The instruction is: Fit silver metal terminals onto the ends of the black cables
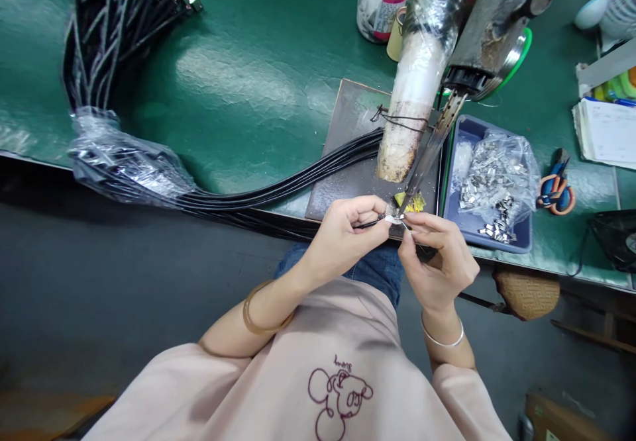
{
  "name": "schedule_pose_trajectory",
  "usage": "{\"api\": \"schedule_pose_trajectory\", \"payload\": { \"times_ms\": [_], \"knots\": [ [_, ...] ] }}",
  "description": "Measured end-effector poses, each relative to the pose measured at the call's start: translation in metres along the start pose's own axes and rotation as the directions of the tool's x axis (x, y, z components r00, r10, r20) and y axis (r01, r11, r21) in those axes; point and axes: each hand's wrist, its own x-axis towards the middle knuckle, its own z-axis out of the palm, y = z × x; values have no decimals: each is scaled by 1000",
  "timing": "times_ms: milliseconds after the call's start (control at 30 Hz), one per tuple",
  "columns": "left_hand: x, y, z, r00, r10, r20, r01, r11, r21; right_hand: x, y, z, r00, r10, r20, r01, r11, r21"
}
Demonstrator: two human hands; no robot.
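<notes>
My left hand [345, 232] pinches the end of a black cable [370, 222], with a small whitish metal end piece at its tip. My right hand [437, 249] is closed at the same spot, thumb and forefinger on a thin silvery wire [406, 226]. Between the two hands, the tip of a mounted soldering iron [427, 156] comes down onto or right beside the end piece; contact is too small to make out. Just behind the fingertips lies a yellow sponge scrap [415, 201]. A bundle of black cables [278, 189] runs off to the left, partly wrapped in clear plastic.
A wrapped white tube [407, 110] hangs beside the iron above a dark board [348, 123]. To the right are a blue tray [524, 242] of small metal parts, orange-handled pliers [556, 193] and a notepad [609, 130]. A clear jar [377, 4] stands behind.
</notes>
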Motion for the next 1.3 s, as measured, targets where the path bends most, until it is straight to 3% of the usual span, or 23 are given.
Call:
{"api": "schedule_pose_trajectory", "payload": {
  "times_ms": [767, 967, 1300],
  "knots": [
    [0, -1, -2, 1000, -11, -21, 11, 1000, 12, 3, -4, -3, 998, -21, 60, 23, 999, -29],
    [-1, 0, 0, 999, -38, -14, 37, 998, -53, 1, -2, -3, 999, -34, 20, 35, 999, -38],
    [-2, 0, 3, 997, 69, -44, -65, 994, 85, 3, -1, 1, 999, -33, 6, 34, 995, -93]
  ]
}}
